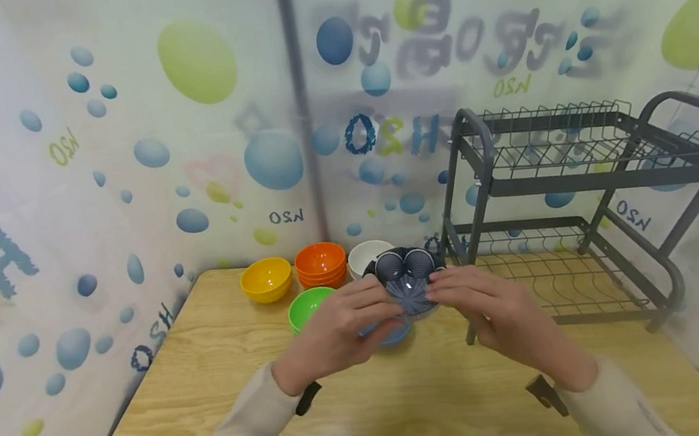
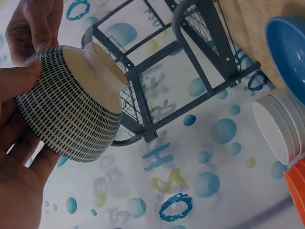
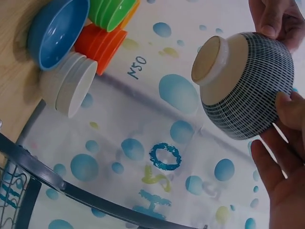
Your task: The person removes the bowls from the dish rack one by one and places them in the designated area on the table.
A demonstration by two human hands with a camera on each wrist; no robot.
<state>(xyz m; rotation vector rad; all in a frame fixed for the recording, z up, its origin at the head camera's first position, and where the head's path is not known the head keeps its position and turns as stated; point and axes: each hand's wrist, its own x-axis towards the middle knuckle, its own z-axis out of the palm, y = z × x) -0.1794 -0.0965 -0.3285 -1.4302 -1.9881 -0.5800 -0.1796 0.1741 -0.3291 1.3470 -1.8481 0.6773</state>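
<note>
A ceramic bowl (image 1: 409,296) with a dark patterned inside is held up above the table between both hands. Its outer wall, in the left wrist view, carries rows of dark dashes, and the pale foot ring (image 2: 108,67) faces away from the hands. The left hand (image 1: 343,324) grips one side of the bowl, thumb and fingers at its rim. On the opposite side the right hand (image 1: 504,304) holds it the same way. Just beyond and below, partly covered by the left hand, is a blue bowl (image 1: 396,334).
Behind the hands stand a yellow bowl (image 1: 267,280), stacked orange bowls (image 1: 321,264), a green bowl (image 1: 305,306) and stacked white bowls (image 3: 71,86). A dark two-tier dish rack (image 1: 606,177) stands at the right of the wooden table (image 1: 374,418). Printed curtains surround the table.
</note>
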